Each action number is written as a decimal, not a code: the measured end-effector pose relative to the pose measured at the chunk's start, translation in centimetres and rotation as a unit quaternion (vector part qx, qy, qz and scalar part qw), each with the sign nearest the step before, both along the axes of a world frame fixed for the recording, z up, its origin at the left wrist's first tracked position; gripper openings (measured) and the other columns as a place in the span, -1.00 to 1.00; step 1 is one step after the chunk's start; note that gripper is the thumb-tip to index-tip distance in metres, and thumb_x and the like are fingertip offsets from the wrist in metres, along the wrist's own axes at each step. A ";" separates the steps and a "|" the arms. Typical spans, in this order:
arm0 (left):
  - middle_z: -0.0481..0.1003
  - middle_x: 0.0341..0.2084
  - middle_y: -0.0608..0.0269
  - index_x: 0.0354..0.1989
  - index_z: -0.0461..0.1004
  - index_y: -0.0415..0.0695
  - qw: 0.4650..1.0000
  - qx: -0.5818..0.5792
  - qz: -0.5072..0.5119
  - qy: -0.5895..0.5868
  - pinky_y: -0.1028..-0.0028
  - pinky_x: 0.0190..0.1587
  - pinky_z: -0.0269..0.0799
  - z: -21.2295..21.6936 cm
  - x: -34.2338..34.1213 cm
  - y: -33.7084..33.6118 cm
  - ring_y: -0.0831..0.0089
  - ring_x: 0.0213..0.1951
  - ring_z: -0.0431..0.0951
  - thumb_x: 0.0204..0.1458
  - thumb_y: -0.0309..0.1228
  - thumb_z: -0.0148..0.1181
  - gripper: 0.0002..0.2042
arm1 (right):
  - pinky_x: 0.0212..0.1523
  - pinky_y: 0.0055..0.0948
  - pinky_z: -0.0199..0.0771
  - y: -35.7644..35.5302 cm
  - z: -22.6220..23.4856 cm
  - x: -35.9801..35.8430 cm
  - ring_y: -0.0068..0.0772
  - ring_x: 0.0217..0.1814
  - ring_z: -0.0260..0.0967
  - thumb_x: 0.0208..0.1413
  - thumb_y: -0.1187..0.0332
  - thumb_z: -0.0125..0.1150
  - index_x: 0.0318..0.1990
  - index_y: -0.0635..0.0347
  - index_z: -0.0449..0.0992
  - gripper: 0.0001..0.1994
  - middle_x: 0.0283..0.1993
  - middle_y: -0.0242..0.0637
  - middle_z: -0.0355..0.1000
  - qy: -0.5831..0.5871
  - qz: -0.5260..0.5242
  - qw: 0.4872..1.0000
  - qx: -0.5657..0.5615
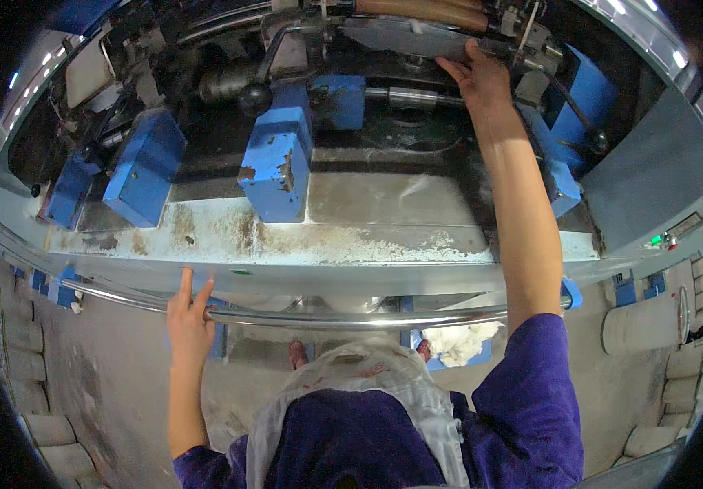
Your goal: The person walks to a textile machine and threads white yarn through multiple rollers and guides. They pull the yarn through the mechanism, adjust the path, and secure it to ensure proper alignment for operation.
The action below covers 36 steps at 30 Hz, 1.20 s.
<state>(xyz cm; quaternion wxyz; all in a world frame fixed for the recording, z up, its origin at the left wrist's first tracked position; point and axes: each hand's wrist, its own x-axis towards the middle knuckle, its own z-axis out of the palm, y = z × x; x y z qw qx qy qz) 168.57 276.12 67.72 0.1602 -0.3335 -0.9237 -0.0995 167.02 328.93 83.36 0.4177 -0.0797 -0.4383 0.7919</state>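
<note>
My right arm reaches far over the machine, and my right hand is at the lower edge of a long grey metal plate. Its visible fingers are spread, with nothing seen between them. Whether they press on the plate, I cannot tell. My left hand is at the front, by the chrome rail. Its fingers stretch toward the machine's pale front edge, holding nothing. Above the plate lies a brown roller. A black ball-ended lever stands left of centre.
Chipped blue blocks rise from the machine bed. Another ball-ended lever is at the right, near a grey housing with a green light. White fluffy fibre lies on the floor below the rail. Pale cylindrical cans line both sides.
</note>
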 end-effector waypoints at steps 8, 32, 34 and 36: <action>0.40 0.07 0.05 -0.04 0.48 -0.14 0.981 0.112 -0.101 -0.123 0.28 -0.06 0.36 8.0 2.6 2.9 0.07 -0.17 0.46 -0.14 -0.59 0.23 -0.61 | -0.25 -0.28 0.68 -2.3 1.1 2.6 -0.21 -0.14 0.38 0.13 0.40 0.17 -0.01 0.32 0.29 -0.67 -0.10 -0.16 0.35 -0.001 -0.050 0.995 0.084; 0.45 -0.29 0.21 -0.32 0.49 -0.10 0.863 0.271 -0.365 0.220 0.38 -0.15 0.42 17.9 -1.1 24.5 0.26 -0.15 0.47 -0.10 -0.49 0.23 -0.85 | -0.19 -0.50 0.60 -9.8 1.8 15.3 -0.50 -0.29 0.50 0.17 0.13 0.12 -0.15 0.29 0.36 -0.65 -0.27 -0.27 0.43 -0.140 0.039 0.935 0.325; 0.50 -0.23 0.19 -0.18 0.48 -0.15 0.793 0.519 -0.311 -0.068 0.47 -0.02 0.37 19.4 -2.1 22.3 0.37 -0.15 0.50 0.11 -0.38 0.15 -0.84 | -0.20 -0.52 0.60 -9.5 1.3 15.6 -0.57 -0.36 0.47 0.19 0.12 0.10 -0.18 0.28 0.37 -0.66 -0.41 -0.35 0.39 -0.181 0.012 0.948 0.263; 0.48 -0.16 0.10 -0.04 0.38 -0.19 0.650 0.641 -0.361 -0.192 0.34 0.12 0.34 20.9 -3.0 19.3 0.30 -0.10 0.50 0.21 -0.35 -0.02 -0.77 | -0.21 -0.54 0.60 -9.3 0.2 15.8 -0.60 -0.40 0.45 0.20 0.12 0.08 -0.20 0.27 0.37 -0.67 -0.46 -0.38 0.35 -0.222 -0.011 0.950 0.220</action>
